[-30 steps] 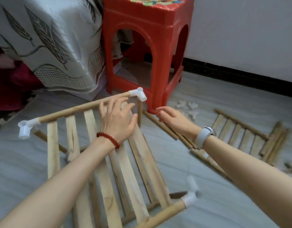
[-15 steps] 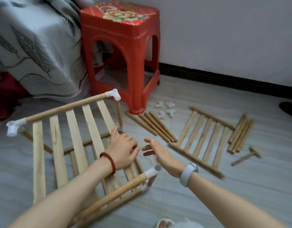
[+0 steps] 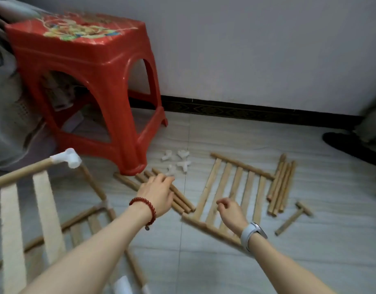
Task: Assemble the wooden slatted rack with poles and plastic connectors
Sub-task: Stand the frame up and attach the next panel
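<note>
Both hands now off the rack (image 3: 23, 219)

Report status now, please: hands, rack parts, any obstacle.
Left hand open, reaching over loose poles. Right hand empty, loosely curled above slatted panel. Connectors lie beyond the poles. Red stool close by, not blocking.

Soft, even indoor light around my hands, with faint shadows. Left of my left hand (image 3: 156, 193) the slatted rack (image 3: 43, 211) smears with motion blur. Edges bow from the wide lens.
</note>
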`<state>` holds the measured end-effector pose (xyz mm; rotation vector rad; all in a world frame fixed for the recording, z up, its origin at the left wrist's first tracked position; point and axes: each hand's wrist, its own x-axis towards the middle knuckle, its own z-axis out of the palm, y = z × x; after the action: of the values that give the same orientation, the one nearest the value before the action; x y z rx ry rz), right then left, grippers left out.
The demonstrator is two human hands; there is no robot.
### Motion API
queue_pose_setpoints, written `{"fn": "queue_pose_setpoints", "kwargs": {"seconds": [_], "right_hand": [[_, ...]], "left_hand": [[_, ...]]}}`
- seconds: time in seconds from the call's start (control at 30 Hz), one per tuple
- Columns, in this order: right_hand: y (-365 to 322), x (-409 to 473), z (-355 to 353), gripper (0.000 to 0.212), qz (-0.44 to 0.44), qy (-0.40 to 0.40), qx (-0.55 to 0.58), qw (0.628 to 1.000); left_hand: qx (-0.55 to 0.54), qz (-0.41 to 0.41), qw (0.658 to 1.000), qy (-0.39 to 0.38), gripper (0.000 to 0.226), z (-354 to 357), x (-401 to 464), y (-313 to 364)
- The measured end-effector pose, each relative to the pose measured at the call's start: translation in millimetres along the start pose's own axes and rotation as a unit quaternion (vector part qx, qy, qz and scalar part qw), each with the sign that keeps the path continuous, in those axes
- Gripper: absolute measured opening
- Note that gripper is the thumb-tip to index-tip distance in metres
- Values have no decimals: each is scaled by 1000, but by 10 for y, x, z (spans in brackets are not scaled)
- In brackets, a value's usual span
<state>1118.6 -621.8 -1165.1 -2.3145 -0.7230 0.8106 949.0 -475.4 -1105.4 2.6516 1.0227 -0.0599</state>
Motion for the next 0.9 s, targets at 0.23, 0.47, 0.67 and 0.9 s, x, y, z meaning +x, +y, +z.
{"fn": "queue_pose_setpoints", "kwargs": {"seconds": [0.23, 0.47, 0.67, 0.9], "right_hand": [[977, 952, -473, 41, 114, 173, -121, 971], [1845, 1333, -786, 43, 255, 236, -110, 931], [2009, 1473, -848, 52, 313, 164, -70, 933], [2050, 1398, -800, 54, 309, 201, 50, 928]], "left_hand": [[44, 90, 990, -96, 54, 818, 1048, 544], [39, 111, 968, -220, 59, 2083, 963, 1033], [62, 101, 959, -256, 62, 2333, 860, 916], [10, 82, 968, -239, 59, 2124, 803, 860]]}}
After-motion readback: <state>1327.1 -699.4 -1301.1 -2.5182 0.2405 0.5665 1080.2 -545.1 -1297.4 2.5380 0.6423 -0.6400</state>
